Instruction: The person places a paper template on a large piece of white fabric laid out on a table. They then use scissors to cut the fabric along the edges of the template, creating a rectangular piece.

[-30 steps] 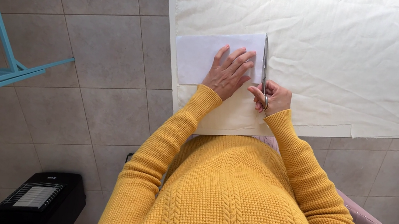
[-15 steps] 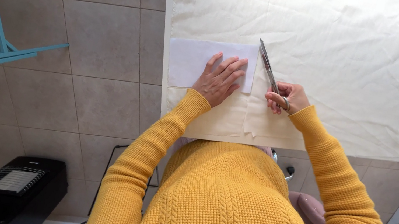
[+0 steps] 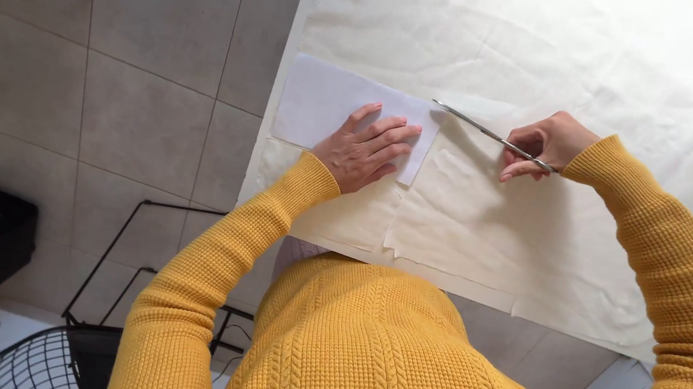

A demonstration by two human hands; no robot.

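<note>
Our right hand (image 3: 547, 144) grips the scissors (image 3: 483, 131), blades pointing left at the paper (image 3: 325, 101) pinned under our flat, open left hand (image 3: 366, 146).

A sheet of paper (image 3: 324, 105) lies on the cloth (image 3: 633, 74) at its nine-o'clock edge, with the left hand (image 3: 366, 147) flat on the sheet's three-o'clock end. The scissors (image 3: 483, 131), held by the right hand (image 3: 547, 143), lie at three o'clock of the sheet, tips touching its corner. A wire basket (image 3: 41, 364) sits at seven o'clock of the cloth.
</note>
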